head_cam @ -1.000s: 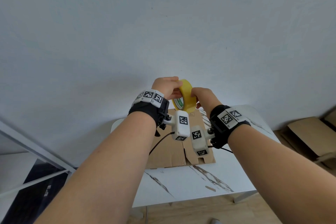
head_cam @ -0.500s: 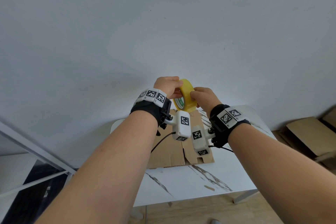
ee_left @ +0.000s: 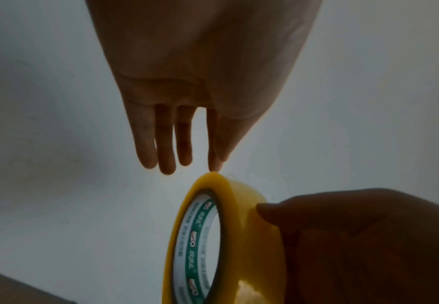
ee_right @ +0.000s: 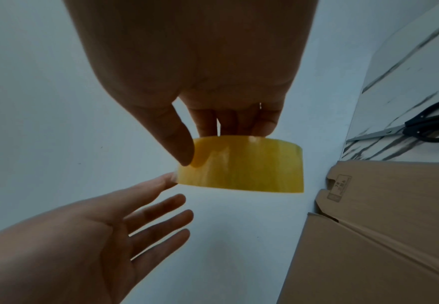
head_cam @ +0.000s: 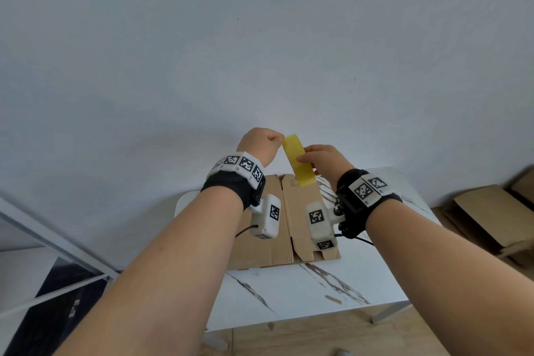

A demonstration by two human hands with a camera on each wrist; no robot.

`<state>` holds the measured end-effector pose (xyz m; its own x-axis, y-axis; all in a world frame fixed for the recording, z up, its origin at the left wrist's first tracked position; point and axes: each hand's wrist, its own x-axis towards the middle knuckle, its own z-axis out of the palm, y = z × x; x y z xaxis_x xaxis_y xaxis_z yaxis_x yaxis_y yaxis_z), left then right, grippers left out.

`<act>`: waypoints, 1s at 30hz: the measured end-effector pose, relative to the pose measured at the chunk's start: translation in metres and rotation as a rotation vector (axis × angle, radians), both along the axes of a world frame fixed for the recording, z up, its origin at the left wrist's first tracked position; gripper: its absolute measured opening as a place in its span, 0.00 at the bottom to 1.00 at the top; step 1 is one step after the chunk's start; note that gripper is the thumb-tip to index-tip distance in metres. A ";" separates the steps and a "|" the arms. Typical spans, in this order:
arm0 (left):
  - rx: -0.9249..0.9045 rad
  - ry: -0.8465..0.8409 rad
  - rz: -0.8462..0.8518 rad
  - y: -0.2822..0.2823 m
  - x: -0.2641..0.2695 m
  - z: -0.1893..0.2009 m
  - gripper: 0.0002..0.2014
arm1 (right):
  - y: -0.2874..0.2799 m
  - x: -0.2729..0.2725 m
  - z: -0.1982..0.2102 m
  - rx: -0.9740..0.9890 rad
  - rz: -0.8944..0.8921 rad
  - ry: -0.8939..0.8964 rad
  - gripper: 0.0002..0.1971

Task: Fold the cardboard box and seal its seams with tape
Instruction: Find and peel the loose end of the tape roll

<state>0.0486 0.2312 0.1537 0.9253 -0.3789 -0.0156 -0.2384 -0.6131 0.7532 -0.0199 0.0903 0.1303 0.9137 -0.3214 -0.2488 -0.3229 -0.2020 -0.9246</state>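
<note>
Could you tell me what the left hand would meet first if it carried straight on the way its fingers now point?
Probably the tape roll: the left hand has its index fingertip at the roll's rim, though contact is unclear. The right hand holds the roll.

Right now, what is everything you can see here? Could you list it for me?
tape roll: one, yellow with a green-and-white printed core, held up in the air above the table
flat cardboard box: one, brown, lying unfolded on the table
table: one, white with dark marble veins, against the wall
scissors: one pair, black handles, on the table beyond the box
spare cardboard: a few brown pieces, on the floor at the right
metal frame: one, pale, at the lower left
wall: plain, pale
wrist cameras: two, white with black-and-white markers, on black straps
left hand: fingers straight, index fingertip at the roll's edge
right hand: grips the roll
</note>
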 end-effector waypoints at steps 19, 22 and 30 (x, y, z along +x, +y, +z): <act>0.137 -0.235 -0.005 -0.014 -0.003 -0.017 0.08 | -0.003 0.002 -0.012 -0.092 0.032 0.010 0.15; 0.125 -0.233 0.009 -0.015 -0.004 -0.019 0.09 | -0.005 0.001 -0.015 -0.111 0.052 0.023 0.17; 0.279 -0.220 -0.082 -0.039 0.001 -0.030 0.09 | -0.017 -0.006 -0.022 -0.156 0.023 0.013 0.16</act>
<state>0.0491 0.1922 0.1233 0.8846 -0.4616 0.0668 -0.4331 -0.7598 0.4849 -0.0257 0.0738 0.1088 0.9182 -0.3362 -0.2095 -0.3284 -0.3504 -0.8771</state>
